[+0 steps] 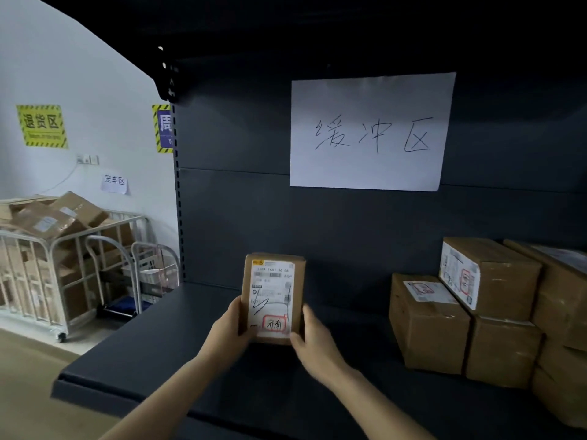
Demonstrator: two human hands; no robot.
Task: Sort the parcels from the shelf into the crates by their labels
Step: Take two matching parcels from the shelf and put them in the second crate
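Note:
A small brown cardboard parcel (272,296) stands upright above the dark shelf board (165,350), its white shipping label facing me with a red-boxed mark at the bottom. My left hand (229,328) grips its lower left edge and my right hand (313,339) grips its lower right edge. Several more cardboard parcels are stacked at the right end of the shelf: a low box (425,325) with a label on top, and a box (490,276) resting on another beside it. No crate is in view.
A white paper sign (370,131) with handwritten characters is taped to the shelf's back panel. At left, a white wire cage trolley (41,265) full of boxes stands by the wall, with hand carts (127,281) beside it. Yellow and purple signs hang on the wall.

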